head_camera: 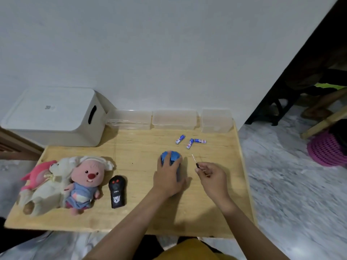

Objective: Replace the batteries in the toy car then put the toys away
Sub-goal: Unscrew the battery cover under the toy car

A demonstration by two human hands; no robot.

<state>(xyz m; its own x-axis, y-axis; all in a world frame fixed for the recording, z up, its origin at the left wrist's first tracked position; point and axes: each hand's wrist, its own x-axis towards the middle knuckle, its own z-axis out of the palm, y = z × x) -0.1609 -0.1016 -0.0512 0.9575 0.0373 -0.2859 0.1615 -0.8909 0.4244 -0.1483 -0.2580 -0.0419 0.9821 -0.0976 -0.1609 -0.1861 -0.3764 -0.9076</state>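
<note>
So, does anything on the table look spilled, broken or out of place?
Nothing stands out. Three batteries lie loose near the clear boxes, as the job needs. The plush toys lie in a heap, undamaged.

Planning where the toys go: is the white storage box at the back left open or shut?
Shut. The white storage box shows its flat lid in place on top, nothing of its inside visible; only the side handle slot is open.
</note>
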